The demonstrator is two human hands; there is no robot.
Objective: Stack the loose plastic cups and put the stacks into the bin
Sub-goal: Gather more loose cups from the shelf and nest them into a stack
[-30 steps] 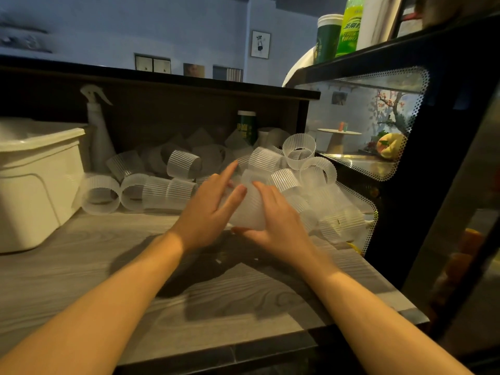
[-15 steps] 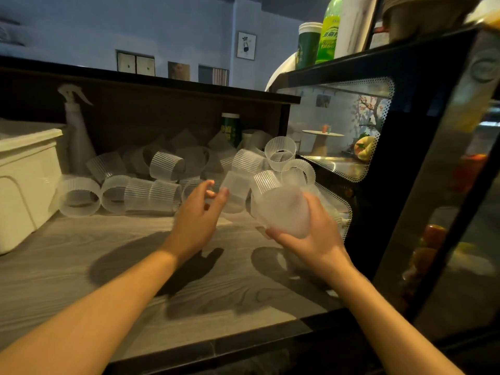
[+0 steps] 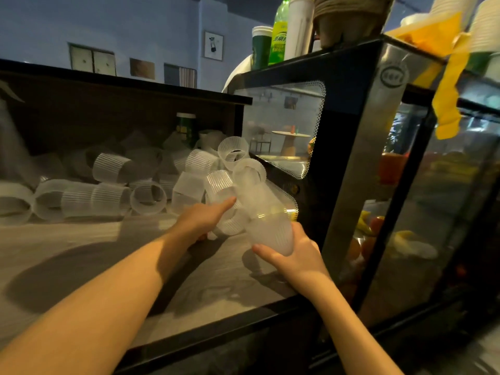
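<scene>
Many translucent ribbed plastic cups [image 3: 113, 169] lie scattered in a pile along the back of the grey wooden counter [image 3: 81, 255]. My right hand [image 3: 295, 257] grips a frosted cup [image 3: 270, 231] from below, bottom toward me, with its mouth pointing into the pile. My left hand [image 3: 205, 216] reaches forward with its fingers stretched out, the fingertips touching a ribbed cup [image 3: 220, 182] at the right end of the pile. The bin is out of view.
A black-framed glass display case [image 3: 378, 158] stands right beside my right hand, with food inside. On top of it are a green bottle [image 3: 278, 33], cups and a yellow cloth. A dark back panel [image 3: 108, 112] runs behind the pile.
The view has swung right, so the white bin has left the frame. My right hand has lifted the frosted cup and turned it toward the pile. My left hand has reached further right.
</scene>
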